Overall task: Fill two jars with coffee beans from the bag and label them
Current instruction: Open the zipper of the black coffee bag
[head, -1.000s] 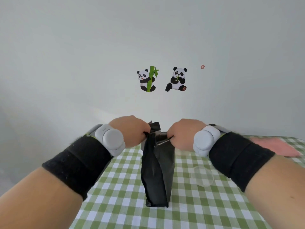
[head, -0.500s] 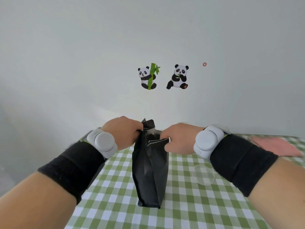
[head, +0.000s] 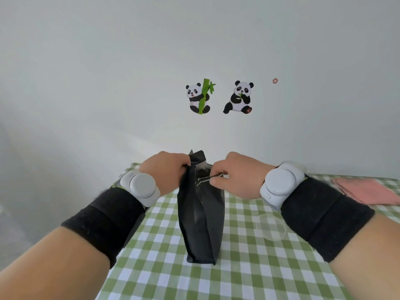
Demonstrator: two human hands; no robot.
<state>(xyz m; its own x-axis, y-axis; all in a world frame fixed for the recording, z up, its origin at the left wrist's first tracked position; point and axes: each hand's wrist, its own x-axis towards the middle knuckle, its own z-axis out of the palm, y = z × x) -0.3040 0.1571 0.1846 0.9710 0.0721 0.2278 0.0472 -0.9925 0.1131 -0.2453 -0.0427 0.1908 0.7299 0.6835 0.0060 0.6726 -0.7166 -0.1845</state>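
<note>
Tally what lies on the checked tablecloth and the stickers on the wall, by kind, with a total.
Black bag: 1
Clear round item, partly hidden by the right forearm: 1
Pink flat stack: 1
Panda stickers: 2
Pink flower sticker: 1
Total: 6

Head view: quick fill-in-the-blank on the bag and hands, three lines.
1. The black bag stands ____ on the checked tablecloth.
2. The left hand and right hand both hold the bag at its ____ end.
3. The wall stickers show two ____.
Missing: upright; top; pandas.
</note>
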